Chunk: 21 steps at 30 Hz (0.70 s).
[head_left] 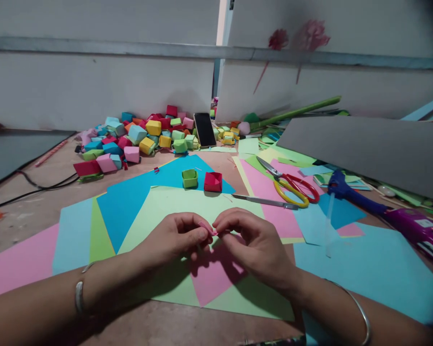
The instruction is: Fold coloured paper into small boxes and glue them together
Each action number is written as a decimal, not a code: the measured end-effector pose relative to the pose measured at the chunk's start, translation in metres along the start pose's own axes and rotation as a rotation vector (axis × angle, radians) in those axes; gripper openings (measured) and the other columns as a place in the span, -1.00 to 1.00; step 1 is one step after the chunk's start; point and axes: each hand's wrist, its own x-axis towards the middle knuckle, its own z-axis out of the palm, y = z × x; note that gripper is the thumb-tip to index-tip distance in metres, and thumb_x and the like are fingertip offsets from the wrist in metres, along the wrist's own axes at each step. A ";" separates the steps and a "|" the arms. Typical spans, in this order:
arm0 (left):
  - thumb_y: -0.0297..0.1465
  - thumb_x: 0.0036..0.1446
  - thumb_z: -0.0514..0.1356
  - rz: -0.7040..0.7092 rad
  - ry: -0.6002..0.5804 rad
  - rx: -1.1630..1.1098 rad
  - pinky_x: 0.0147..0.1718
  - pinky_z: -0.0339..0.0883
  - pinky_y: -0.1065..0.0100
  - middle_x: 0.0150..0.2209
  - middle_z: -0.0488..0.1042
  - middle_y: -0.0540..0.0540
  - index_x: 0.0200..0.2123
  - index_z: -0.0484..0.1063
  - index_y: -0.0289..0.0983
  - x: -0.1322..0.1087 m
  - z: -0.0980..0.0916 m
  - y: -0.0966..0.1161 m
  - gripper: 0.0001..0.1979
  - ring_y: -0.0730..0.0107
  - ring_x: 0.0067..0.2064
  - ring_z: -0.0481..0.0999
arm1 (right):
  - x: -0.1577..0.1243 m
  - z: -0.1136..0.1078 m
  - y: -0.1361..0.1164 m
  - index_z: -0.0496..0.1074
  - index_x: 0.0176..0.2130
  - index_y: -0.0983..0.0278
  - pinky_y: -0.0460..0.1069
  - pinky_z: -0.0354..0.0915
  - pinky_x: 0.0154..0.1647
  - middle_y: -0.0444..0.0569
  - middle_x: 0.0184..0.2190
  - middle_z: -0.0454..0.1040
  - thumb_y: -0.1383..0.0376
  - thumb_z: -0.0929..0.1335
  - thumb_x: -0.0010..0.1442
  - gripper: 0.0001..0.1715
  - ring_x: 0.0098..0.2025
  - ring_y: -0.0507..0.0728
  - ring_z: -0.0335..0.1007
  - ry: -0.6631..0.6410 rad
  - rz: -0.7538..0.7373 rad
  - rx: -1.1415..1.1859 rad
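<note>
My left hand [175, 238] and my right hand [250, 240] meet at the middle, fingers pinched together on a small folded pink paper piece [208, 228]. They hover just above a light green sheet [173, 202] and a pink sheet [211, 274] lying on the table. A bangle sits on each wrist. Beyond the hands stand a small green paper box [189, 178] and a small red paper box [213, 181] on a blue sheet [137, 197].
A heap of coloured paper boxes [130, 139] lies at the back left beside a phone [204, 129]. Red-and-yellow scissors [292, 185] and a glue gun [382, 211] lie to the right. A grey board [375, 149] leans at the right; cables [39, 185] run at the left.
</note>
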 end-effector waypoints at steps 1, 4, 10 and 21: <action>-0.26 0.03 0.37 -0.022 -0.004 -0.019 -0.61 0.31 0.49 -0.51 0.48 -0.04 -0.36 0.50 -0.33 0.000 0.001 -0.001 -0.76 0.53 -0.59 0.41 | 0.000 0.000 0.000 0.48 -0.35 0.25 0.01 0.39 -0.21 -0.05 -0.34 0.50 0.54 0.30 0.07 -0.76 -0.25 0.09 0.44 -0.005 -0.019 -0.002; -0.33 0.05 0.36 -0.034 0.007 -0.077 -0.63 0.37 0.48 -0.48 0.48 -0.03 -0.34 0.48 -0.33 -0.001 0.003 -0.003 -0.81 0.58 -0.62 0.38 | 0.000 0.001 -0.001 0.50 -0.36 0.25 0.00 0.38 -0.20 -0.05 -0.34 0.48 0.54 0.30 0.08 -0.75 -0.25 0.08 0.44 -0.004 -0.038 -0.014; -0.34 0.08 0.35 -0.004 -0.020 -0.124 -0.48 0.48 0.31 -0.44 0.48 0.00 -0.32 0.44 -0.29 -0.002 0.004 -0.005 -0.82 0.48 -0.54 0.47 | -0.001 0.002 -0.006 0.45 -0.41 0.26 -0.04 0.34 -0.30 -0.09 -0.41 0.44 0.54 0.30 0.07 -0.78 -0.34 0.05 0.40 -0.035 -0.029 -0.090; -0.33 -0.02 0.42 -0.002 -0.011 -0.013 -0.46 0.30 0.46 -0.49 0.48 -0.03 -0.39 0.48 -0.36 0.000 -0.004 0.000 -0.76 0.52 -0.47 0.42 | 0.000 0.000 -0.006 0.45 -0.37 0.32 -0.04 0.33 -0.28 -0.03 -0.38 0.46 0.54 0.31 0.10 -0.82 -0.30 0.06 0.40 -0.086 -0.125 -0.163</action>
